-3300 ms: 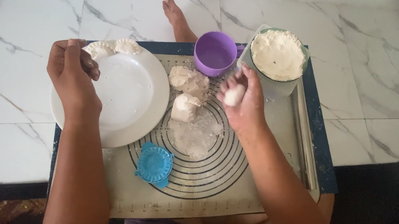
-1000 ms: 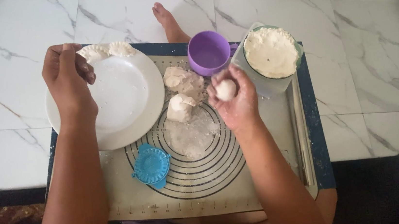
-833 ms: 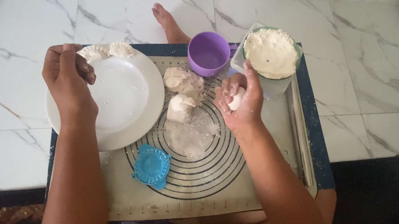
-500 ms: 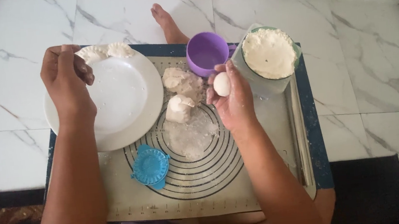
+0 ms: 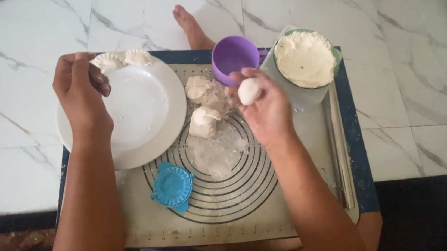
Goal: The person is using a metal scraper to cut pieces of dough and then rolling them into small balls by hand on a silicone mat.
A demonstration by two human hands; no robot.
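My right hand [image 5: 264, 108] holds a small white dough ball [image 5: 249, 91] in its fingertips, above the baking mat [image 5: 242, 205] and just below the purple cup [image 5: 235, 58]. My left hand [image 5: 82, 95] rests loosely curled over the left rim of the white plate [image 5: 143, 114], close to two folded dumplings [image 5: 121, 58] lying on the plate's far edge; it holds nothing that I can see. Two lumps of dough [image 5: 206, 104] sit on the mat beside a floured patch [image 5: 216, 151]. A blue dumpling press [image 5: 172, 186] lies closed on the mat near me.
A bowl of flour [image 5: 306, 59] stands at the mat's far right. A rolling pin [image 5: 340, 147] lies along the mat's right edge. A bare foot [image 5: 190, 27] rests on the marble floor beyond the mat. My legs are under the mat's near edge.
My right hand has kept turning the dough ball in its fingers, drifting slightly left toward the purple cup. My left hand stays on the plate rim.
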